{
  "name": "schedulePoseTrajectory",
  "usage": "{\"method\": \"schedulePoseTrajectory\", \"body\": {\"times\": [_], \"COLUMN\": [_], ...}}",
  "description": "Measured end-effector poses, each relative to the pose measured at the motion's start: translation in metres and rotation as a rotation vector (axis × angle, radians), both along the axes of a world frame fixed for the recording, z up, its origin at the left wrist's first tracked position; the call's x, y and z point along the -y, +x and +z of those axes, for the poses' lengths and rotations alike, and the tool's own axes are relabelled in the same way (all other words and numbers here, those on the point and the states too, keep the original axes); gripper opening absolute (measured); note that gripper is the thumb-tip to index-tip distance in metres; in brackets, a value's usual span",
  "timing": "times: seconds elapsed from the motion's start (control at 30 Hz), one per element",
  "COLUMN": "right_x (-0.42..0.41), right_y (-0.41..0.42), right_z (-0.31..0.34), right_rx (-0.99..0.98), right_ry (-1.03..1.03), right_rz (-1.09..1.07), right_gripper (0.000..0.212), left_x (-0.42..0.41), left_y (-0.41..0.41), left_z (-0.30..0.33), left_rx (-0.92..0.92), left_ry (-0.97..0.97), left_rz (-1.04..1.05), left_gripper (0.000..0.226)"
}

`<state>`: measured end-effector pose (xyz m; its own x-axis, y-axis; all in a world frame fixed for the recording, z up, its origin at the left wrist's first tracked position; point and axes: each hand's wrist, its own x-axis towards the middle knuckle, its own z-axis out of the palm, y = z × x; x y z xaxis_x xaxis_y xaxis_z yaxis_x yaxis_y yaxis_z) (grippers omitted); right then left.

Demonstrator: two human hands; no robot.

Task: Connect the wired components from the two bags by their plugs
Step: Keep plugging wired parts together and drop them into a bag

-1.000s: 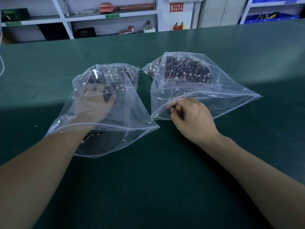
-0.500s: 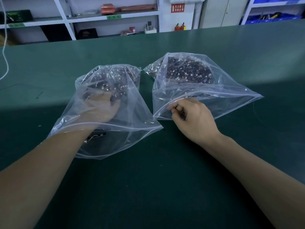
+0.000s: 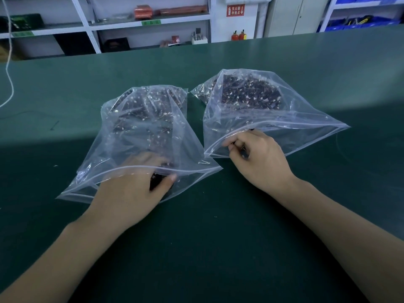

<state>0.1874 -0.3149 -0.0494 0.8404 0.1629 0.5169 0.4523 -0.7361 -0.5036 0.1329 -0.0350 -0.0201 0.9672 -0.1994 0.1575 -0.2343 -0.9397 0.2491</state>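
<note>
Left hand (image 3: 135, 189) at left bag (image 3: 140, 132) mouth, seemingly gripping a dark component (image 3: 158, 181), right hand (image 3: 260, 158) pinching another component (image 3: 243, 150) at right bag (image 3: 271, 119) mouth, just beside the left bag

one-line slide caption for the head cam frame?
Left hand gripping a dark component at the left bag mouth; right hand pinching one at the right bag.

Red wall sign (image 3: 235, 10), Chinese characters too small
</note>
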Motion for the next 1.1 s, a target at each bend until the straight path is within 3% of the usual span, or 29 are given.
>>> {"method": "schedulePoseTrajectory", "body": {"times": [0.17, 0.4, 0.6, 0.93, 1.1], "right_x": [0.000, -0.003, -0.012, -0.024, -0.023], "right_y": [-0.002, -0.013, -0.027, -0.038, -0.036], "right_z": [0.000, 0.005, 0.013, 0.008, 0.006], "right_rx": [0.027, 0.045, 0.035, 0.066, 0.057], "right_ry": [-0.007, 0.007, 0.080, 0.074, 0.081], "right_rz": [0.017, 0.066, 0.137, 0.303, 0.314], "right_gripper": [0.016, 0.009, 0.018, 0.010, 0.011], "left_x": [-0.013, -0.025, -0.028, -0.027, -0.023], "left_y": [-0.005, -0.004, -0.003, 0.001, 0.000], "left_z": [-0.010, -0.003, -0.003, -0.013, -0.014], "left_rx": [0.088, 0.065, 0.103, 0.175, 0.300], "left_ry": [0.008, -0.125, -0.143, -0.109, -0.118], "left_rz": [-0.112, -0.311, -0.337, -0.323, -0.380], "left_gripper": [0.036, 0.042, 0.038, 0.031, 0.021]}}
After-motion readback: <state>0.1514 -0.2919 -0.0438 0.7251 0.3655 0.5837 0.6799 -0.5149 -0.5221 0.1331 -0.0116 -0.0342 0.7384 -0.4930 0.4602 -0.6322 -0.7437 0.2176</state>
